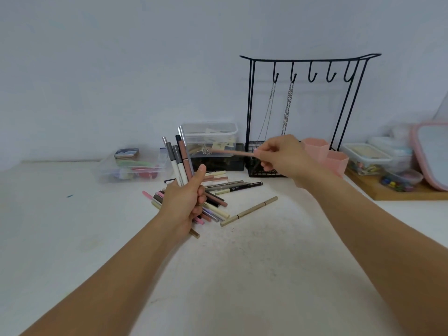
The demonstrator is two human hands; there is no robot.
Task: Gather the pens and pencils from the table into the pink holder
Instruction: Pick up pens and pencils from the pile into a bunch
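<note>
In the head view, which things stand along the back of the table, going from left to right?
Clear tray of small items → clear lidded box → black wire rack with hooks → pink holder → wooden board carrying small clear containers → pink-rimmed mirror.
</note>
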